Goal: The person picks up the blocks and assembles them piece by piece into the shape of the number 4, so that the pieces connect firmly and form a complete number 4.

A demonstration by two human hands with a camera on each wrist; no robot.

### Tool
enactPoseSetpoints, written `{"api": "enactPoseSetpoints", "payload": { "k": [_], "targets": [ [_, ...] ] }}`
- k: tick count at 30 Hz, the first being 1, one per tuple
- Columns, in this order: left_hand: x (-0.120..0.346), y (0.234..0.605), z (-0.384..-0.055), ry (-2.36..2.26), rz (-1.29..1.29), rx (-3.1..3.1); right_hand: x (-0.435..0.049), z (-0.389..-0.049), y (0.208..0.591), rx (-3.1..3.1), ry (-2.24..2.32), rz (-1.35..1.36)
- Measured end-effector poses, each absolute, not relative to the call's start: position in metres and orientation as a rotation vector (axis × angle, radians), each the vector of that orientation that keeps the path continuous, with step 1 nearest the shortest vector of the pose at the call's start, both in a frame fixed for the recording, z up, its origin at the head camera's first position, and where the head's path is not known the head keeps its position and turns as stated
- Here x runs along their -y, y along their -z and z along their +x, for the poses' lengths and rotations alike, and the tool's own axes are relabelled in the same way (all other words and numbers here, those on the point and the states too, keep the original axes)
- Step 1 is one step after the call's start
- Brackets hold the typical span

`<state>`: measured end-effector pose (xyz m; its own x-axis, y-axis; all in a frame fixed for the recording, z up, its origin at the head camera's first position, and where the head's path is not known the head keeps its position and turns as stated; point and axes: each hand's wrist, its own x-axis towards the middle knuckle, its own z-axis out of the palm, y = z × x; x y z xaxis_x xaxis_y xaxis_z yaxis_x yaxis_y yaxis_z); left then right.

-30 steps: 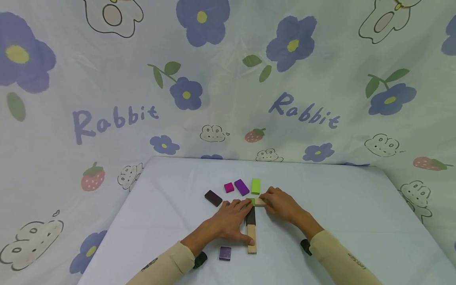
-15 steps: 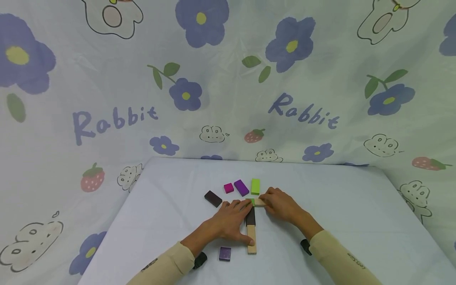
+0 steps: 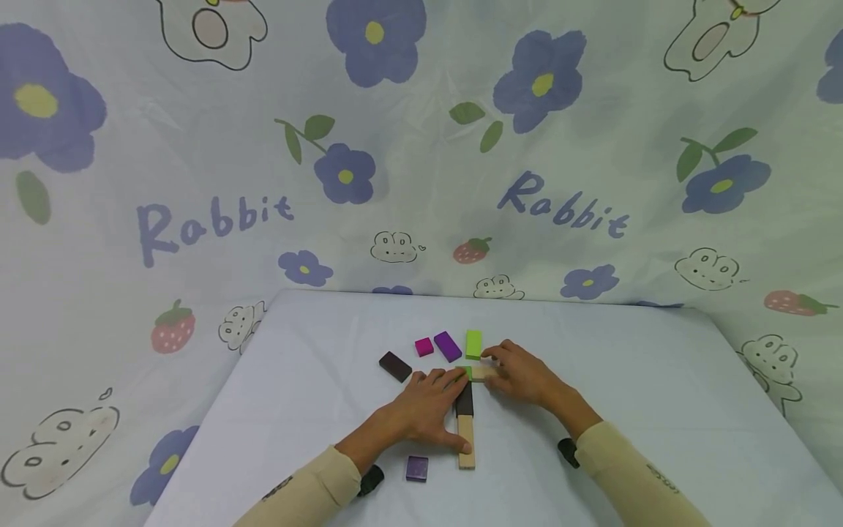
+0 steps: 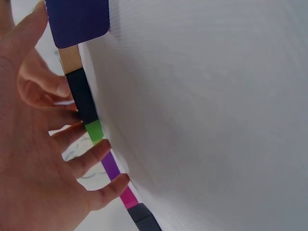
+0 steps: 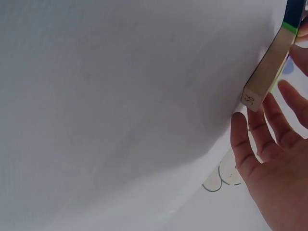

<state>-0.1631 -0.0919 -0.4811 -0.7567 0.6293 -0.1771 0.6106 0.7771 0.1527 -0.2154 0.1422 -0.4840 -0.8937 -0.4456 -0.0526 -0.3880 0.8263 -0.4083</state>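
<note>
Blocks lie in a bent row on the white table. A wooden block point(image 3: 466, 461) is at the near end, then a dark block point(image 3: 464, 400), then a green block point(image 3: 468, 372) at the corner. From there a second wooden block point(image 3: 479, 375) points right; its end bears a small mark in the right wrist view. My left hand point(image 3: 426, 411) is spread along the row, thumb over the near wooden block and index fingertip at the green one. Around the second wooden block, my right hand point(image 3: 522, 376) has its fingers parted, with gaps showing beside the block point(image 5: 269, 70).
Beyond the row lie a lime block point(image 3: 473, 344), a purple block point(image 3: 448, 347) and a magenta block point(image 3: 424, 346). Left of them is a dark brown block point(image 3: 395, 367). A dark purple square block point(image 3: 417, 469) lies near my left forearm. A patterned cloth hangs behind the table.
My right hand has loosened from the second wooden block; its fingers have spread and lifted slightly toward the lime block. The left hand and the blocks stay where they were.
</note>
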Motion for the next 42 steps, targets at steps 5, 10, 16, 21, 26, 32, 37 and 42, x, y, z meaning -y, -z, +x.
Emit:
{"api": "enactPoseSetpoints", "payload": {
  "k": [5, 10, 16, 21, 26, 32, 37, 42],
  "targets": [
    [0.092, 0.48, -0.163, -0.135, 0.971, -2.748, -0.146, -0.22, 0.483, -2.877, 0.665, -0.574],
    [0.092, 0.48, -0.163, -0.126, 0.967, -2.747, -0.148, -0.225, 0.481, -2.867, 0.745, -0.52],
    [0.092, 0.479, -0.162, -0.131, 0.966, -2.74, -0.151, -0.231, 0.483, -2.854, 0.747, -0.488],
    [0.093, 0.479, -0.161, -0.137, 0.964, -2.737, -0.153, -0.237, 0.485, -2.843, 0.756, -0.458],
    [0.093, 0.478, -0.161, -0.131, 0.962, -2.737, -0.152, -0.243, 0.485, -2.821, 0.774, -0.439],
    [0.092, 0.477, -0.161, -0.114, 0.967, -2.739, -0.151, -0.249, 0.484, -2.803, 0.757, -0.401],
    [0.092, 0.475, -0.16, -0.118, 0.97, -2.739, -0.149, -0.251, 0.482, -2.794, 0.727, -0.388],
    [0.092, 0.475, -0.16, -0.12, 0.957, -2.736, -0.147, -0.253, 0.483, -2.785, 0.711, -0.386]
  ]
}}
